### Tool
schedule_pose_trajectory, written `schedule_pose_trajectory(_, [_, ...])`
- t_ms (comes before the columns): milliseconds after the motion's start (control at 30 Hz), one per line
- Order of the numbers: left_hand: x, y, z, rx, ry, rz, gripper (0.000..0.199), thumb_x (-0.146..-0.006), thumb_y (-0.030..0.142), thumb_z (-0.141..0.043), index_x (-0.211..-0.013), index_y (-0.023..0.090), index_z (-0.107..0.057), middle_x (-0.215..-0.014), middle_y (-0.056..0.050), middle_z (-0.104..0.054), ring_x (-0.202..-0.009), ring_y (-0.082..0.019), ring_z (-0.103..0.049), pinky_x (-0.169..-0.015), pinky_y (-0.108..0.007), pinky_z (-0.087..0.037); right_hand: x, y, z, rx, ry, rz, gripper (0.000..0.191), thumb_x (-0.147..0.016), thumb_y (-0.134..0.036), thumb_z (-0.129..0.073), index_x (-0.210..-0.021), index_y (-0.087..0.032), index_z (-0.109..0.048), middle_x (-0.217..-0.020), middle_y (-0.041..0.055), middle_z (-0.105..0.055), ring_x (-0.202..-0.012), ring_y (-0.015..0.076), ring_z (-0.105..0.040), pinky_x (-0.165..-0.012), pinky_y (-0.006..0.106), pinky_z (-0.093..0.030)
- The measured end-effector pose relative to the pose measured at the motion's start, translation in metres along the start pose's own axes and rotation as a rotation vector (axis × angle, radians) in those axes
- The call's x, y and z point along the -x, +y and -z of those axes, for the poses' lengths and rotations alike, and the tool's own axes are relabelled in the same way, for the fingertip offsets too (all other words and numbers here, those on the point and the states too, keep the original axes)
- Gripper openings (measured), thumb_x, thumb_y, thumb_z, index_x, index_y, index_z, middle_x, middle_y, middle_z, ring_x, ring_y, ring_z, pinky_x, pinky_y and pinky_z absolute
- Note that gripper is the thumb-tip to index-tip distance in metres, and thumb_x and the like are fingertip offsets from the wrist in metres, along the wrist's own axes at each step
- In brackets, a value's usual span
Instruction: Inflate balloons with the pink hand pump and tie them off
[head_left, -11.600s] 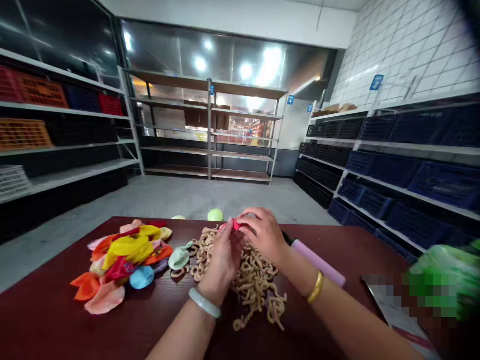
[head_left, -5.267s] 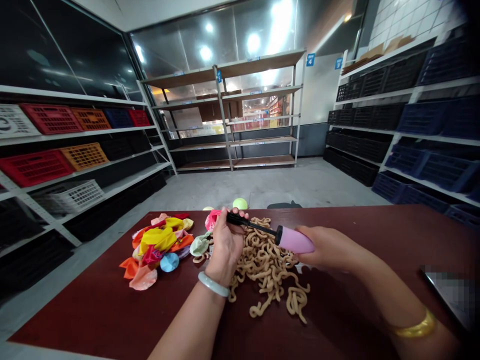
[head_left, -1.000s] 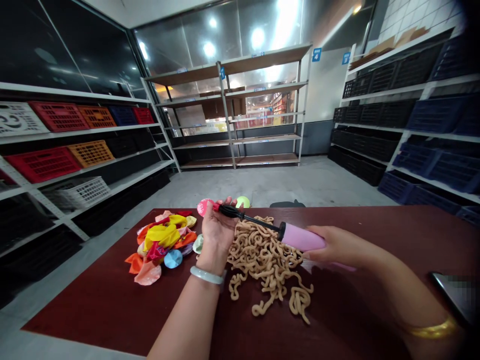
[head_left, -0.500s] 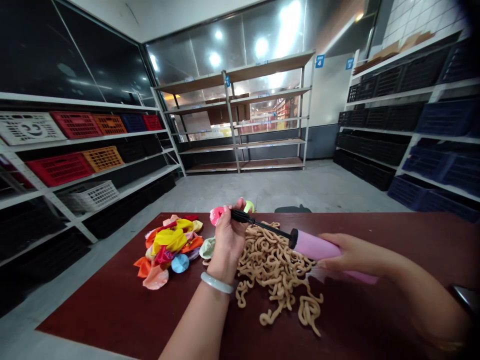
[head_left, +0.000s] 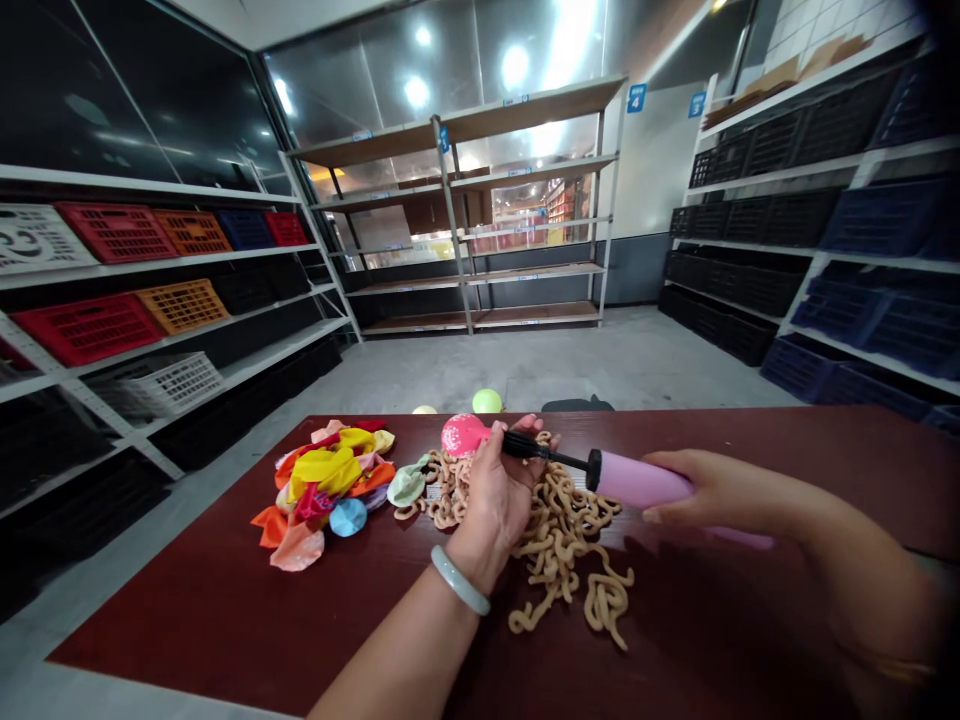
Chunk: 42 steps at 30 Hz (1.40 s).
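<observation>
The dark red table [head_left: 187,610] bears heaped brown coils [head_left: 559,535]. The right hand [head_left: 709,487] clasps the barrel of the lilac pump [head_left: 630,478]; the left hand [head_left: 496,505] grips its black end, beside the partly swollen pink balloon [head_left: 463,436]. A loose pinch at the neck, or a skewed stroke, could let the balloon slip off or leak air.

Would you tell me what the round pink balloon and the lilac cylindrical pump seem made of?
The round pink balloon looks like thin, glossy rubber, stretched smooth; the lilac cylindrical pump is probably satin plastic, given its rigid, evenly coloured barrel.
</observation>
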<state>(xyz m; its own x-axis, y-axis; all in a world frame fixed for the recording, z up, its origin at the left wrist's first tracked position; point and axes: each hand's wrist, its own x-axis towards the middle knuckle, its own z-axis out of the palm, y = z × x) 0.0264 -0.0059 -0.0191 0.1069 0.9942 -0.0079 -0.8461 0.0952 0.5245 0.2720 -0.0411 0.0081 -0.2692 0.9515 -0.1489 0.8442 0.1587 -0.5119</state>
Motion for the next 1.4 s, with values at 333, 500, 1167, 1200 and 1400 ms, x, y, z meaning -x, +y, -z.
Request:
schedule_pose_trajectory(333, [0.001, -0.003, -0.007, 0.067, 0.011, -0.019, 0.011, -0.085, 0.025, -0.063, -0.082, 0.015, -0.06, -0.086, -0.009, -0.065, -0.086, -0.023, -0.066, -0.087, -0.042, -0.051, -0.012, -0.037, -0.019, -0.022, 0.038, 0.054, 0.042, -0.071, -0.055, -0.066, -0.1, -0.024, -0.066, -0.091, 0.0027, -0.071, -0.077, 0.0218, -0.064, -0.062, 0.026, -0.041])
schedule_pose_trajectory(500, [0.006, 0.021, -0.017, 0.075, -0.142, -0.115, 0.008, -0.088, 0.023, -0.059, -0.085, 0.016, -0.058, -0.082, -0.003, -0.057, -0.077, -0.015, -0.059, -0.083, -0.037, -0.05, -0.017, -0.058, -0.03, 0.021, 0.194, 0.094, 0.045, -0.071, -0.052, -0.067, -0.106, -0.024, -0.064, -0.096, 0.0053, -0.071, -0.082, 0.0236, -0.064, -0.063, 0.027, -0.038])
schedule_pose_trajectory(1167, [0.007, 0.031, -0.015, -0.023, -0.228, -0.191, 0.01, -0.089, 0.023, -0.057, -0.083, 0.015, -0.055, -0.083, -0.004, -0.051, -0.077, -0.015, -0.053, -0.074, -0.032, -0.046, -0.012, -0.028, -0.023, -0.457, -0.181, 0.09, 0.053, -0.074, -0.053, -0.067, -0.112, -0.016, -0.06, -0.09, 0.0062, -0.068, -0.071, 0.0195, -0.065, -0.055, 0.026, -0.05])
schedule_pose_trajectory(1200, [0.009, 0.024, -0.016, -0.031, -0.234, -0.153, 0.01, -0.089, 0.024, -0.056, -0.084, 0.016, -0.056, -0.084, -0.004, -0.052, -0.078, -0.016, -0.055, -0.077, -0.034, -0.047, -0.011, -0.03, -0.022, -0.472, -0.182, 0.091, 0.053, -0.074, -0.053, -0.067, -0.112, -0.016, -0.06, -0.089, 0.0056, -0.068, -0.069, 0.0188, -0.064, -0.054, 0.025, -0.049])
schedule_pose_trajectory(1400, [0.013, 0.008, -0.018, 0.0, -0.209, -0.107, 0.011, -0.088, 0.025, -0.058, -0.083, 0.016, -0.057, -0.083, -0.004, -0.053, -0.079, -0.017, -0.056, -0.084, -0.04, -0.046, -0.011, -0.036, -0.02, -0.458, -0.143, 0.133, 0.048, -0.072, -0.048, -0.07, -0.109, -0.019, -0.064, -0.096, 0.0044, -0.07, -0.082, 0.0199, -0.065, -0.065, 0.025, -0.049])
